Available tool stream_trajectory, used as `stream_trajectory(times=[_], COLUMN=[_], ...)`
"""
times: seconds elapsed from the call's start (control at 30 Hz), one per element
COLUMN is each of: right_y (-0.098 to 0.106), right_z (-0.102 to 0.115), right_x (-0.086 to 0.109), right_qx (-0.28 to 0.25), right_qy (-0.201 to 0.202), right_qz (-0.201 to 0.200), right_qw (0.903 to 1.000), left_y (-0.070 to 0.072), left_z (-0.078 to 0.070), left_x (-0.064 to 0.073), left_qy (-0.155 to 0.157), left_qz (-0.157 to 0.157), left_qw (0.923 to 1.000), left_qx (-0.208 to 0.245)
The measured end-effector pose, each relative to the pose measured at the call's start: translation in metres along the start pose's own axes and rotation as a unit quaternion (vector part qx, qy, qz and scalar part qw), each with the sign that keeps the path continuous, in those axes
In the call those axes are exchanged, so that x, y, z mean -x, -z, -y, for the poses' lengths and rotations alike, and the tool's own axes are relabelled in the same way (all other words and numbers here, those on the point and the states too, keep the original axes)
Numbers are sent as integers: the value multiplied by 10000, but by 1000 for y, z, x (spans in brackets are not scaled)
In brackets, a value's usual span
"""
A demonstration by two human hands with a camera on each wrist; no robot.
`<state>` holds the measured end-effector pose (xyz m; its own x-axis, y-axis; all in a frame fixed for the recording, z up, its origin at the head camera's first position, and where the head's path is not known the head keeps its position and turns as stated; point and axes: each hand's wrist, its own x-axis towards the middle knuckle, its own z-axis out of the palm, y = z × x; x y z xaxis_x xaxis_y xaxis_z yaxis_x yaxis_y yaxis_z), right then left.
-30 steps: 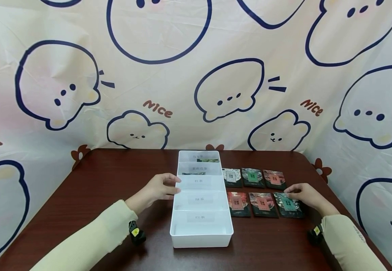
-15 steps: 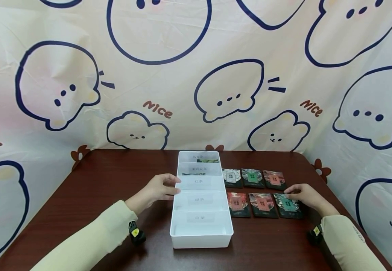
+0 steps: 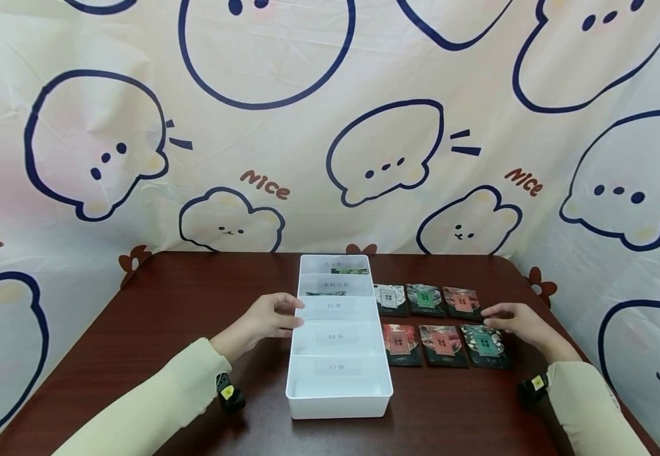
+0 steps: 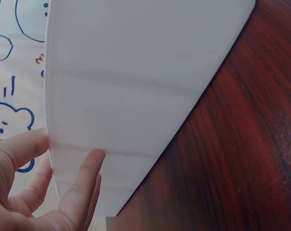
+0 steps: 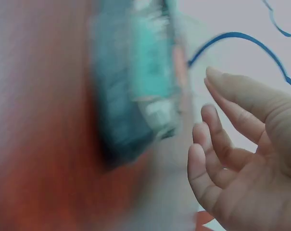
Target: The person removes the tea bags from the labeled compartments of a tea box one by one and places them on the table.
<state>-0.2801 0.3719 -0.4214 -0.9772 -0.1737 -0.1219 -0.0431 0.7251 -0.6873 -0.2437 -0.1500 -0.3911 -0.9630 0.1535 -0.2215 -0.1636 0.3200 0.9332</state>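
In the head view, a long white divided box (image 3: 339,405) stands mid-table with a label in each compartment. My left hand (image 3: 264,320) rests against its left side. In the left wrist view, fingertips (image 4: 42,139) meet the rim while another finger lies on the outer wall. My right hand (image 3: 520,326), fingers loosely bent and holding nothing, hovers at the far right corner of a teal-labelled tea packet (image 3: 485,346). That packet is blurred in the right wrist view. Beside it lie two red-labelled tea packets, the nearer one (image 3: 444,345) and the farther one (image 3: 401,345).
Behind them is a back row: a white-labelled packet (image 3: 390,299), a green-labelled packet (image 3: 425,299) and a red-labelled packet (image 3: 462,302). Green packet edges (image 3: 349,271) show in the box's two far compartments. A printed cloth (image 3: 307,145) hangs around the dark wooden table (image 3: 193,297).
My right hand has lifted off the teal-labelled packet and shifted slightly up and right, its fingers loosened. The packet stays in place. My left hand and the box have not moved.
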Motion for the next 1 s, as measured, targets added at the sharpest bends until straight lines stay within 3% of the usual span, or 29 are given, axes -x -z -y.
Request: stream_trajectory(times=[0.13,0.27,0.5,0.77,1.0], right_y=[11,18,13,-26,-69], right_z=[14,43,113,194,233], right_x=[-1,-9,-30,-62,-87], right_qx=[-320,-929,-2100,-1615,-1593], right_qy=[296,554,1305,1591,1930], right_qz=[-114,-191,-127,95,936], right_qw=[9990,9940,9689,9739,9637], left_y=[1,2,1,1,0], left_z=[0,0,0,0,0], left_x=[0,1,0,0,-1], left_qy=[4,2,-26,0,14], left_qz=[4,-1,58,-21,-30], left_qw=[10000,10000,10000,10000,10000], left_qx=[3,-12,20,-57,-1])
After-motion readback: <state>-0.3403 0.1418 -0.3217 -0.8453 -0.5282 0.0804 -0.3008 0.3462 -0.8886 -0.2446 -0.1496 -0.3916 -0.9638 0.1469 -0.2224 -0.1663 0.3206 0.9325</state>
